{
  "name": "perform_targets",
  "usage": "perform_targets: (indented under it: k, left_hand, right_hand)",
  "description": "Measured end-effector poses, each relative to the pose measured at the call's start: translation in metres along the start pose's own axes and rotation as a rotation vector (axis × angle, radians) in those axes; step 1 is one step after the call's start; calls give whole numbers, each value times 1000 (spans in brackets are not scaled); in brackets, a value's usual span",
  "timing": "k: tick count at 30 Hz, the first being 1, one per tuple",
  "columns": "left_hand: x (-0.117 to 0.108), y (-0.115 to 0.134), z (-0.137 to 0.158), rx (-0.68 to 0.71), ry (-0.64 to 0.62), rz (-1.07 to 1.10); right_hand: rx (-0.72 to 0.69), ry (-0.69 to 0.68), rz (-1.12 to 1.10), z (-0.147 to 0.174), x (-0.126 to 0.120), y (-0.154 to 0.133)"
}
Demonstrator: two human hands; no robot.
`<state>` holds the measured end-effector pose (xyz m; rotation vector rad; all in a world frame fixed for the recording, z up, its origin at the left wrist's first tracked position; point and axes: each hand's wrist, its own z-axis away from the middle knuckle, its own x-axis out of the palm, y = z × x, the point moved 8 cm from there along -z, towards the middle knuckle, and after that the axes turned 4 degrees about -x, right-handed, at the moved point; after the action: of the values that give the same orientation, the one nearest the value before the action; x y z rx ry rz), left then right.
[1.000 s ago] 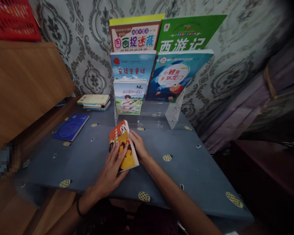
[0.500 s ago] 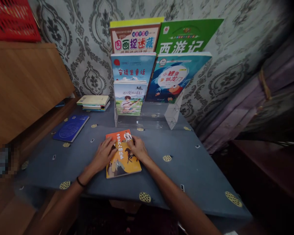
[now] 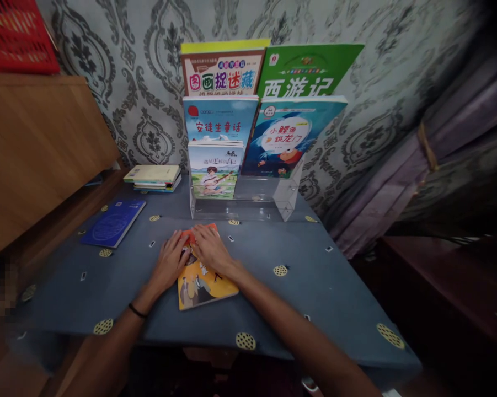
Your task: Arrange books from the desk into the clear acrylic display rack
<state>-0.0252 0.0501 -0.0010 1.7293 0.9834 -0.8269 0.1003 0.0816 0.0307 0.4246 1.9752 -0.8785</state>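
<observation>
An orange and yellow book (image 3: 209, 289) lies flat on the table, its upper cover largely hidden under both hands. My left hand (image 3: 172, 258) rests on the book's left edge with the fingers stretched out. Across the upper cover lies my right hand (image 3: 210, 248), flat, its fingertips close to those of the left. Beyond the book stands a clear acrylic rack (image 3: 287, 196) holding several picture books. In its lowest tier is a book with a guitar player on the cover (image 3: 215, 173); a teal fish book (image 3: 287, 138) leans to the right of it.
A blue book (image 3: 115, 223) lies at the table's left, with a small stack of books (image 3: 153, 174) behind it. A wooden cabinet (image 3: 37, 149) bearing a red basket (image 3: 19, 41) borders the left side. The tablecloth (image 3: 314, 303) has a pineapple pattern. A curtain (image 3: 380, 193) hangs at right.
My right hand has moved left, from the book's right edge onto its upper cover. My left hand stays at the left edge. The view has shifted slightly.
</observation>
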Motion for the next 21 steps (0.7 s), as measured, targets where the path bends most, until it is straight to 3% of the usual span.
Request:
perform_targets:
  k: [3, 11, 21]
  left_hand:
    - [1, -1, 0, -3, -3, -14]
    - [-3, 5, 0, -10, -30, -19]
    - [-3, 1, 2, -94, -11, -5]
  right_hand:
    - [21, -54, -3, -8, 13, 5]
    - [231, -23, -21, 9, 4, 42]
    - [262, 115, -107, 56, 2, 29]
